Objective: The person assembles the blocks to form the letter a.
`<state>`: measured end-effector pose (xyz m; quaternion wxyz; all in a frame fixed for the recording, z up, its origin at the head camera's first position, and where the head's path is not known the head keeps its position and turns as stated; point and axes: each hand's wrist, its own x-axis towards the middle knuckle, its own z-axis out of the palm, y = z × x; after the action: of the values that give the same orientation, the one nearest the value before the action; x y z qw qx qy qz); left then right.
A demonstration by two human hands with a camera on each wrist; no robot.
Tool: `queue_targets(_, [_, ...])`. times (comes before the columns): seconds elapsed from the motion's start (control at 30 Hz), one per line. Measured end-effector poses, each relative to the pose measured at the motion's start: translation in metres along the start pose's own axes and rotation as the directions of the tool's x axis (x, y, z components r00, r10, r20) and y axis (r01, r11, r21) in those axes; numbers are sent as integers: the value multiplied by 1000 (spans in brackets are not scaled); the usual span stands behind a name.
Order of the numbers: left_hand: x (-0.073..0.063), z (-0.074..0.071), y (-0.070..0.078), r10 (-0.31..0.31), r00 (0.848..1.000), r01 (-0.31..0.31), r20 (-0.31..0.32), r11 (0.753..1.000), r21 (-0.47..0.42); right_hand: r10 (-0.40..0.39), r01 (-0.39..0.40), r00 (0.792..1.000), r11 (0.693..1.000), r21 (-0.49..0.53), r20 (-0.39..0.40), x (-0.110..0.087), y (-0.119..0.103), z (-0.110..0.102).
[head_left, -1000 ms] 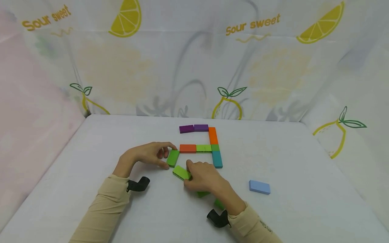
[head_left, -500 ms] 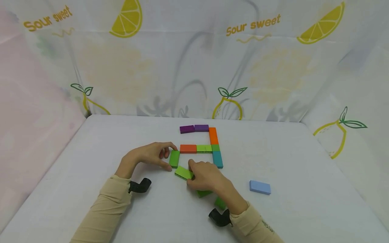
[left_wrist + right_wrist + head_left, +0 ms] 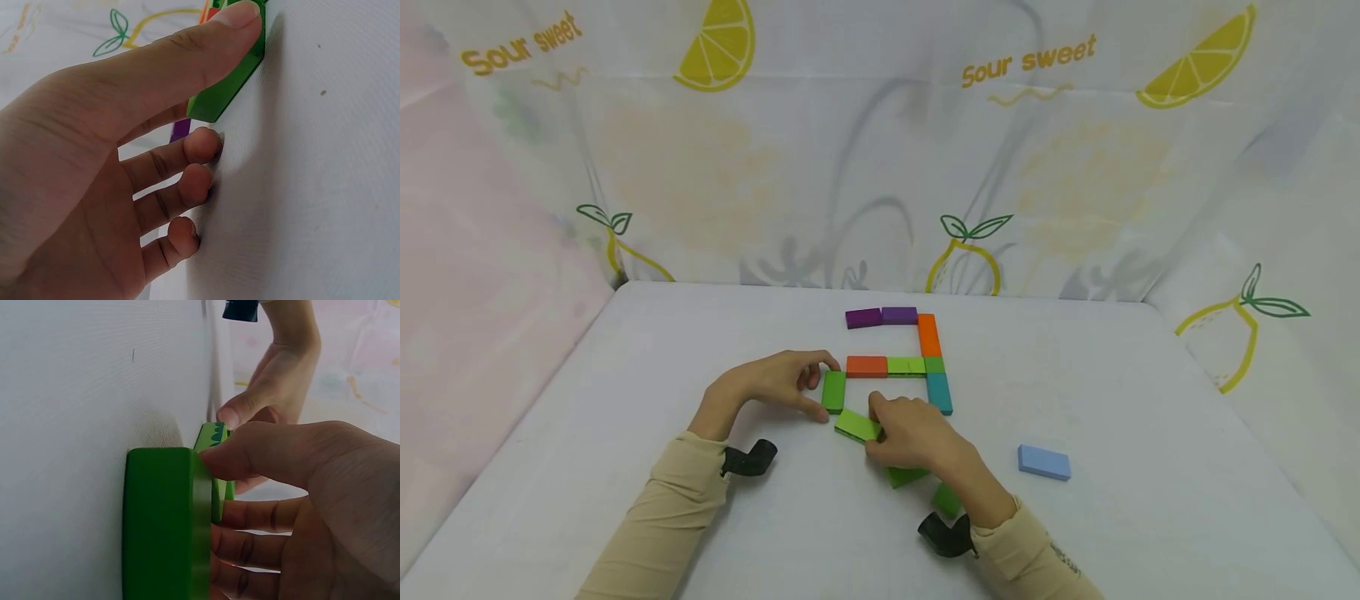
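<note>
My left hand (image 3: 775,382) pinches a green block (image 3: 834,392) lengthwise, index finger at its far end and thumb at its near end. In the left wrist view the thumb covers part of that green block (image 3: 225,90). Just to the right, my right hand (image 3: 917,433) pinches a light green block (image 3: 856,426), which lies at a slant close to the green block's near end. Its right end is hidden behind the fingers. The red-orange block (image 3: 867,367) lies beside the green block's far end, in a row with another light green block (image 3: 906,367).
A small green block (image 3: 933,365) ends the row, between an orange block (image 3: 928,335) and a teal block (image 3: 938,393). Two purple blocks (image 3: 899,316) lie farther back. Two green blocks (image 3: 947,500) sit partly under the right hand and wrist. A blue block (image 3: 1043,462) lies right.
The green block in my left hand has turned from a slant to nearly straight, shifting slightly right. My right hand and its light green block have also moved slightly right.
</note>
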<state>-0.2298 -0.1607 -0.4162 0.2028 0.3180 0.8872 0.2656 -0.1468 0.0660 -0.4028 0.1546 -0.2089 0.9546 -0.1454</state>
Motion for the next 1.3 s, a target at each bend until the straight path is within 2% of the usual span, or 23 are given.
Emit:
queue_targets(0.83, [0, 0, 2, 0, 1000, 0, -2, 1000, 14, -29, 29, 1000, 999, -19, -9, 0, 1, 1])
queue_targets(1.3, [0, 0, 3, -24, 1000, 24, -5, 1000, 14, -50, 50, 998, 999, 6, 22, 1, 1, 0])
